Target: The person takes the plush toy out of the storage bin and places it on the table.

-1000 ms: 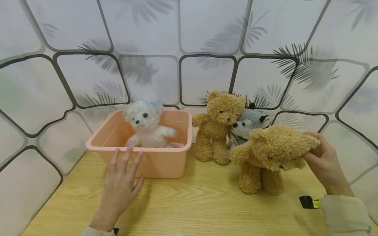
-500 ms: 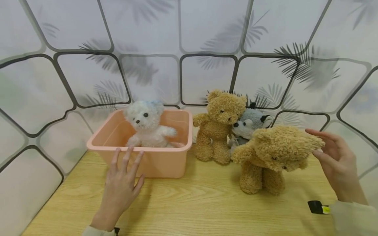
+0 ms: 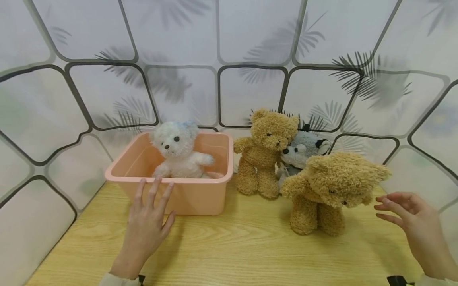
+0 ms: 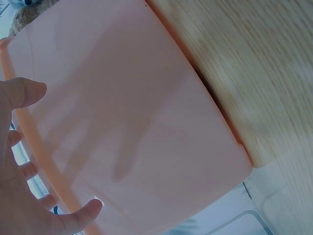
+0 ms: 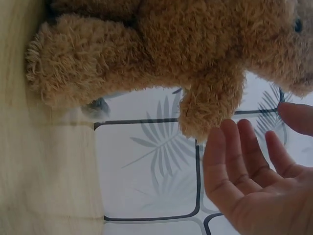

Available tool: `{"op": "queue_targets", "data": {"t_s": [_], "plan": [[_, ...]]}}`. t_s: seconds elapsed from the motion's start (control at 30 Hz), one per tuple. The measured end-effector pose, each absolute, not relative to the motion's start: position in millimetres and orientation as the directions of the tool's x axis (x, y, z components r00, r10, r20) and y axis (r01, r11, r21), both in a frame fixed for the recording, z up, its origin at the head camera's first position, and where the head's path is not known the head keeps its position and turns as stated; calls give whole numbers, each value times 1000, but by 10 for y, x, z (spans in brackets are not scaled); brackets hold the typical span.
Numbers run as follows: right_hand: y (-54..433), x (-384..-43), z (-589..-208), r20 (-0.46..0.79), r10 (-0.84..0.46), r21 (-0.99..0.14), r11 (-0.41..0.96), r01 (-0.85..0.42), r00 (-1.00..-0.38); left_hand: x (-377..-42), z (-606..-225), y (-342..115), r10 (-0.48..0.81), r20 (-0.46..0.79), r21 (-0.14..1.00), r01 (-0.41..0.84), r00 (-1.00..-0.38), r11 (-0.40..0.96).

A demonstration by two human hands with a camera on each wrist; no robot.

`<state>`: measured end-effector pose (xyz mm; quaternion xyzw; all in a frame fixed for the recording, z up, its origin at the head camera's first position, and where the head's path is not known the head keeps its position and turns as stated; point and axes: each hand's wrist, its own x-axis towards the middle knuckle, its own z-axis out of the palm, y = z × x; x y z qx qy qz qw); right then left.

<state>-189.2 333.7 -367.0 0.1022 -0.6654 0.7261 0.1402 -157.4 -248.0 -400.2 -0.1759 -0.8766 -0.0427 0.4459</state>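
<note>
My left hand (image 3: 146, 230) rests its outstretched fingertips on the front rim of a pink plastic bin (image 3: 200, 198). In the left wrist view the thumb (image 4: 29, 92) lies along the outer wall. Inside the bin sits a white teddy bear (image 3: 179, 153) with a bluish ear, its lower part hidden. My right hand (image 3: 416, 220) is held with loosely bent fingers and nothing in it. Just left of it in the head view stands a tan teddy bear (image 3: 338, 178), its head leaning to the right. The right wrist view has this bear's fluffy arm (image 5: 210, 103) near my fingertips.
Behind, a second tan teddy bear (image 3: 264, 151) stands against a grey plush animal (image 3: 302, 147) with black-edged ears, which the front bear partly hides. Everything stands on a wooden table (image 3: 243, 254). A white patterned wall covering (image 3: 250, 95) closes off the back and sides.
My right hand has let go of the front tan bear's head and drawn away right and down. The bear stays standing, leaning. My left hand stays on the bin rim.
</note>
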Motion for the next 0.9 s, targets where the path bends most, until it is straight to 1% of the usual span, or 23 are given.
{"op": "queue_targets", "data": {"t_s": [0.17,0.3,0.4,0.53,0.6,0.73,0.9], "plan": [[3273,-1778,-3701,181,-12,-976,117,-181,-983,-1575,-4005,-2480,266,800,-77,348,-538,934],[3128,-1740,-3700,66,-93,-936,340,-94,-993,-1572,-4002,-2482,266,795,-74,347,-546,935],[2986,-1723,-3695,-30,-180,-891,451,-55,-983,-1571,-4004,-2483,265,791,-73,345,-551,936],[2788,-1722,-3704,-103,-332,-872,483,-76,-938,-1566,-4005,-2479,264,791,-72,344,-552,936],[2681,-1723,-3709,-114,-399,-872,479,-102,-910,-1565,-4003,-2478,264,791,-74,343,-552,937],[2435,-1729,-3713,-94,-492,-877,453,-162,-865,-1568,-4001,-2481,268,793,-79,343,-547,936],[2108,-1760,-3690,-8,-580,-890,376,-259,-815,-1568,-4003,-2481,267,797,-81,343,-541,936]]}}
